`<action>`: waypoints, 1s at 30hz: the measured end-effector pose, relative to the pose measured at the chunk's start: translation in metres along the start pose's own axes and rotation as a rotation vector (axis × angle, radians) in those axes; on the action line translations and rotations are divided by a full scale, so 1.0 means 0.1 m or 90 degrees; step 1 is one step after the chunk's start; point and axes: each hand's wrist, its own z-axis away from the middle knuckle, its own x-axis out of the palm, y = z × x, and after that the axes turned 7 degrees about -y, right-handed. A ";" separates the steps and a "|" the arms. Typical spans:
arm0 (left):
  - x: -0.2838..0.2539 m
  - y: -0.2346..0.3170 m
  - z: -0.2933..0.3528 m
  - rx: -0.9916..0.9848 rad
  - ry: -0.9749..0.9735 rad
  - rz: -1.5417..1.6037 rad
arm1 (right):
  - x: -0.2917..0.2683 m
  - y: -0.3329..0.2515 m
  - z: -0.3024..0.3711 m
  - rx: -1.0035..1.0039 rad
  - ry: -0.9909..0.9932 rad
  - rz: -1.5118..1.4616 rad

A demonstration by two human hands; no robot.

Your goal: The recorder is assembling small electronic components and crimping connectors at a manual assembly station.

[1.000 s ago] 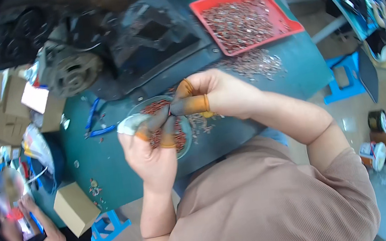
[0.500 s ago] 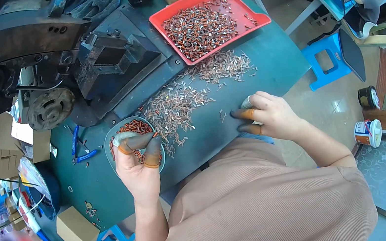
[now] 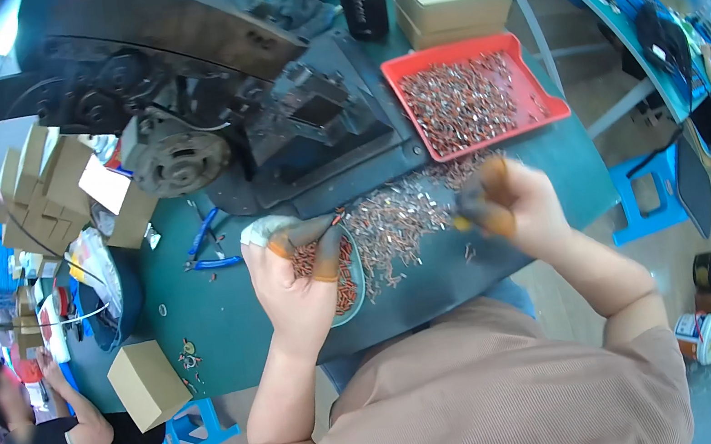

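My left hand, with brown and orange finger covers and a white wrap, is closed above a pale green bowl. Thumb and finger pinch a small orange-and-metal part at their tips. Many similar copper-orange pieces fill the bowl. My right hand, also with finger covers, hovers by the right end of a pile of small silvery metal parts. Motion smears its fingers, and anything between them cannot be made out. A few loose metal parts lie below that hand.
A red tray of small orange and silver parts sits beyond the pile. A dark machine stands at the back. Blue-handled pliers lie left of the bowl. A cardboard box is at the near left; a person sits beyond.
The view has shifted, so the table appears lower and farther right. My right hand has moved from the near table edge toward the pile and red tray. My left hand stays over the bowl.
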 end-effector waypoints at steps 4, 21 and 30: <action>0.05 -0.11 -0.39 0.239 0.146 -0.233 | 0.35 -0.35 -0.92 -0.054 0.019 -0.144; 0.32 -0.61 -1.19 0.383 0.242 -0.369 | 0.62 -0.05 -1.65 -0.118 0.149 -0.018; 0.35 -0.60 -1.19 0.386 0.244 -0.401 | 0.62 -0.01 -1.64 -0.151 0.143 -0.001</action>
